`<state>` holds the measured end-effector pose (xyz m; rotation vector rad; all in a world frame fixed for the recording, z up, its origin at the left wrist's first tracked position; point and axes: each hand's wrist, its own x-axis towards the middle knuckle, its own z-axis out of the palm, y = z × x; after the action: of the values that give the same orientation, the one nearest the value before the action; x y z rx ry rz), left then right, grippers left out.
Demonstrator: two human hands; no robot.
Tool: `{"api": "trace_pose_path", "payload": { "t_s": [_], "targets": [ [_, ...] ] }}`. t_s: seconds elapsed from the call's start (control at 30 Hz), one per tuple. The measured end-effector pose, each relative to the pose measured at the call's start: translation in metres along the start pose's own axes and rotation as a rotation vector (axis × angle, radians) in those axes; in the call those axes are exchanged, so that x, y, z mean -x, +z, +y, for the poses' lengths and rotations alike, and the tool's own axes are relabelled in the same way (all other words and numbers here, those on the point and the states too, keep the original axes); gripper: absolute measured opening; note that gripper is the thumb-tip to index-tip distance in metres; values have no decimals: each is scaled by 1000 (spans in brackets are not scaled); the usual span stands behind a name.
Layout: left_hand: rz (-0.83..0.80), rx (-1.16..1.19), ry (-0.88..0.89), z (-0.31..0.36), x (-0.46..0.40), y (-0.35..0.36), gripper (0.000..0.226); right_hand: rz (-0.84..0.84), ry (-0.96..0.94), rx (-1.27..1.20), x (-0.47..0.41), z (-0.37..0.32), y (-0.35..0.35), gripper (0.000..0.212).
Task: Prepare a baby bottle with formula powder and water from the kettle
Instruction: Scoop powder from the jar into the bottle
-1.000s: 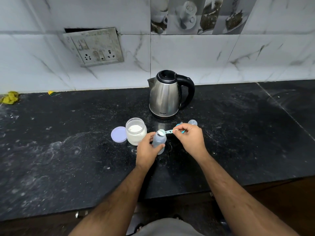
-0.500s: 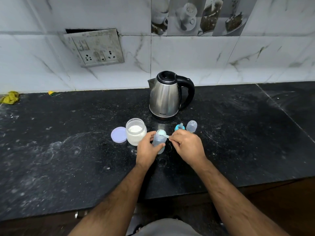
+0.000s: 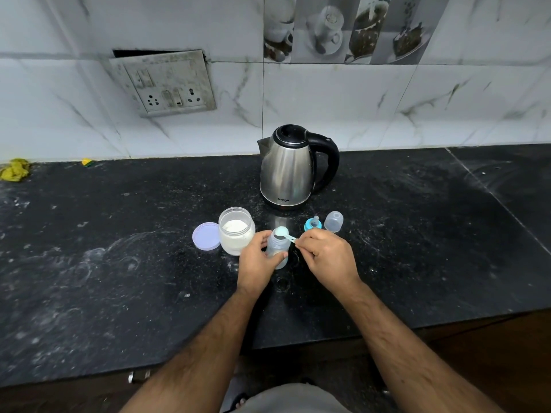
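Black stone countertop (image 3: 119, 263), dusted with pale smears, under a marble-tiled kitchen wall: a person doses formula into a baby bottle (image 3: 276, 248) standing near the front edge. The left hand (image 3: 258, 263) wraps fingers and thumb round the bottle's body, steadying it upright; the right hand (image 3: 326, 257) pinches the handle end of a small pale-blue scoop (image 3: 283, 233) between thumb and fingertips, the bowl sitting right over the open neck. Whether powder remains in the bowl cannot be told.

The step appears to be tipping a measure into the bottle. Done well, it would mean keeping the bowl centred over the narrow mouth, rolling the wrist slowly and tapping the handle lightly so the powder falls inside, not down the outside (the neck looks scarcely wider than the scoop). The left hand's hold should stay firm and low, since the bottle is light and likely to tip.

Outward from the bottle, the open powder jar (image 3: 236, 231) stands just beside it at ten o'clock, its lilac lid (image 3: 205, 236) lying flat beyond at nine. The blue-ringed teat (image 3: 313, 226) and clear cap (image 3: 334, 222) wait at two o'clock. The steel kettle (image 3: 287, 171), black handle to the right, stands at twelve, lid closed, water evidently not yet poured.
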<state>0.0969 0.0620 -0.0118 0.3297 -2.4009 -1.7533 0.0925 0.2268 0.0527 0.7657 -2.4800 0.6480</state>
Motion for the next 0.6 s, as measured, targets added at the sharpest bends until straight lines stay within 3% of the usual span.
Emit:
{"api": "trace_pose_path", "payload": {
  "t_s": [0.13,0.23,0.47,0.6],
  "targets": [
    [-7,-6,5,-4,0,0,58,-45,12,-24,2,2,2,7],
    [-9,-9,5,-5,1,0,59,-6,113,-122,3,0,3,8],
    [-48,-16,-28,-7,6,-7,84,104,707,-599,-10,-3,5,15],
    [5,-71,-20,-12,12,-20,70,114,829,-748,-18,-1,9,24]
  ]
}}
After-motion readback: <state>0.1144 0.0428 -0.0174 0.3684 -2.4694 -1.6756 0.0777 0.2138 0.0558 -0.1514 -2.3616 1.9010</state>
